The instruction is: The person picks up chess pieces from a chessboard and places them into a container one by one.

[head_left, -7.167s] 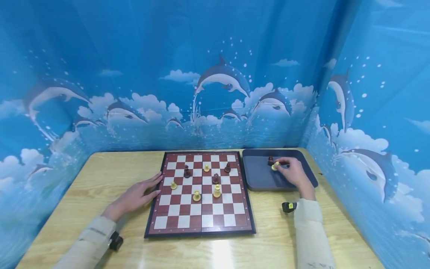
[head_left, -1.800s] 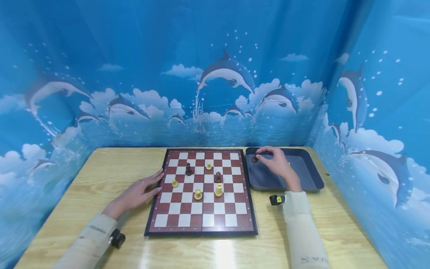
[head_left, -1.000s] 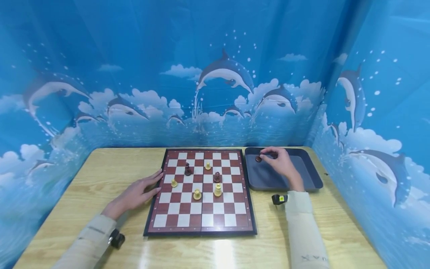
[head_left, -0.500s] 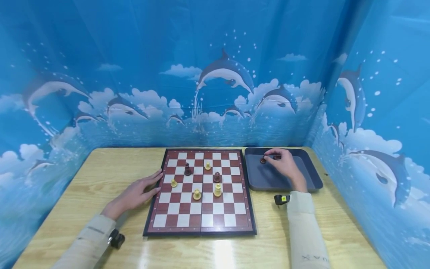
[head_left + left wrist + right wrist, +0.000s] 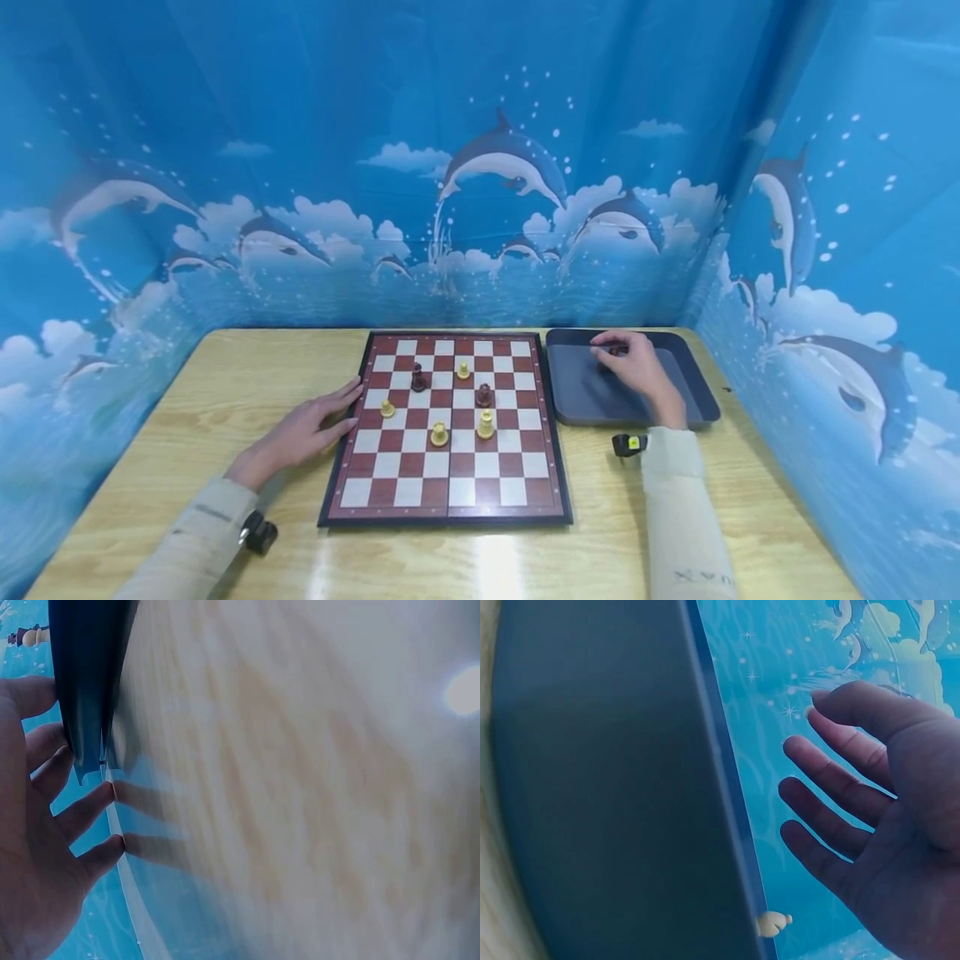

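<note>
A chessboard (image 5: pixel 405 492) lies on the table with several chess pieces standing on it. Cream ones include a pawn (image 5: pixel 387 408), a tall piece (image 5: pixel 486 424) and a broader piece (image 5: pixel 439 434); a tall dark piece (image 5: pixel 418 377) and a second dark piece (image 5: pixel 484 395) stand among them. My left hand (image 5: pixel 303 435) rests along the board's left edge, fingers extended. Over the dark grey tray (image 5: pixel 585 400) is my right hand (image 5: pixel 636 367), loosely bent. Below its fingertips a dark chess piece (image 5: pixel 602 367) shows partly. In the right wrist view, nothing is visible between the thumb and fingers.
Another dark piece (image 5: pixel 618 351) is half hidden behind the right hand in the tray. A cream piece (image 5: pixel 772 924) shows past the tray wall in the right wrist view. A dolphin-print curtain (image 5: pixel 315 167) encloses the back and sides of the table (image 5: pixel 262 367).
A dark piece and a cream piece have left the board's right side for the tray. The right hand carried the dark piece rightward inside the tray and has let it go. The left hand stays put.
</note>
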Tool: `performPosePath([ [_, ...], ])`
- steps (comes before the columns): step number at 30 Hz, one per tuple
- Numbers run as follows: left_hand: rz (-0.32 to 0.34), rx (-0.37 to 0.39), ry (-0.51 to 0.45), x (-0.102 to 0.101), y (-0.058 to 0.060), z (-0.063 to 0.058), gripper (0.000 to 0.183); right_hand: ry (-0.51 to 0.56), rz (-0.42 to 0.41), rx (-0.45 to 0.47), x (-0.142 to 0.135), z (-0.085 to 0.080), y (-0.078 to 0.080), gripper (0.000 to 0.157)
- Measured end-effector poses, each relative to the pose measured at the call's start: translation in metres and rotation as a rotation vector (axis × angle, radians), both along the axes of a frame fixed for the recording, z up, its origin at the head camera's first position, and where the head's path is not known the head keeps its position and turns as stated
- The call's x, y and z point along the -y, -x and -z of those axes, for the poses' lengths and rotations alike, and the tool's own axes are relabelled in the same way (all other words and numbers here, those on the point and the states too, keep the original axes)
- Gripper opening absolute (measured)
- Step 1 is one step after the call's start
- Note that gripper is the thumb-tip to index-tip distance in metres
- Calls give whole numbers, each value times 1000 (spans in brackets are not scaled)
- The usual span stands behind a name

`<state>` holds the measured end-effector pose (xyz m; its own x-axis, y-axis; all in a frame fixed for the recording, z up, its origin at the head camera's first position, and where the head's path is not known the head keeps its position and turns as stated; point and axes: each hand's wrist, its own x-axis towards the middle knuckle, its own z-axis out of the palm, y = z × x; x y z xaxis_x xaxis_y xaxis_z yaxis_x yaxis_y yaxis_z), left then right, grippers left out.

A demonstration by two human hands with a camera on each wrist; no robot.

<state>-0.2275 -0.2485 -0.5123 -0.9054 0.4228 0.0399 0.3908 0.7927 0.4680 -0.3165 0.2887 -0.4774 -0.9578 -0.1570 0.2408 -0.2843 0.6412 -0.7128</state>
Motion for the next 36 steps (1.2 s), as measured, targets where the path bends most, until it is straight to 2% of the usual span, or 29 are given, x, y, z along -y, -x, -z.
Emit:
performPosePath([
  [13,3,-24,5,1,-1,0,61,-37,-5,27,8,-1,1,22],
  [30,9,-33,5,3,0,3,60,-14,-78,69,27,1,0,23],
  [36,1,-24,2,3,-1,3,60,-12,-127,80,39,1,0,23],
])
